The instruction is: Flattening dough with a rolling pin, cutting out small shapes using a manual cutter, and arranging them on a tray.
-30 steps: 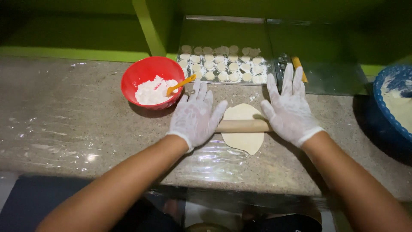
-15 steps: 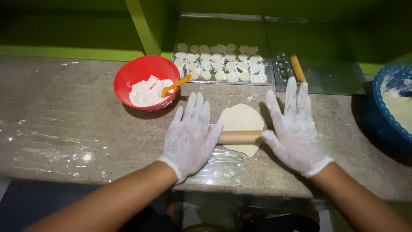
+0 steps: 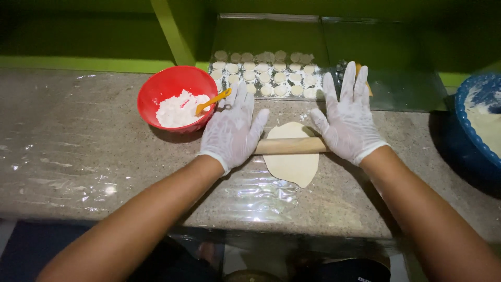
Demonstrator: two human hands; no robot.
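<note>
Both hands wear thin white gloves and lie flat, fingers spread wide, on the 2 ends of a wooden rolling pin (image 3: 290, 145) that rests across a flat oval sheet of pale dough (image 3: 292, 156). The left hand (image 3: 232, 128) presses its palm on the pin's left end; the right hand (image 3: 348, 117) covers the right end. Neither hand closes around the pin; the palms rest on top. The dough lies on the speckled stone desk (image 3: 78, 146), near the middle, on a patch covered with clear plastic film (image 3: 255, 193) that reaches toward the near edge.

Just left of the left hand, on the far side, stands a red bowl (image 3: 172, 89) holding white flour, with an orange scoop (image 3: 213, 101) leaning over its right rim. Beyond the hands, at the far edge, is a tray (image 3: 266, 75) with rows of small round dough pieces. At the far right, a blue bowl (image 3: 469, 120) with a scalloped rim shows pale contents and is cut off by the picture's edge.
</note>
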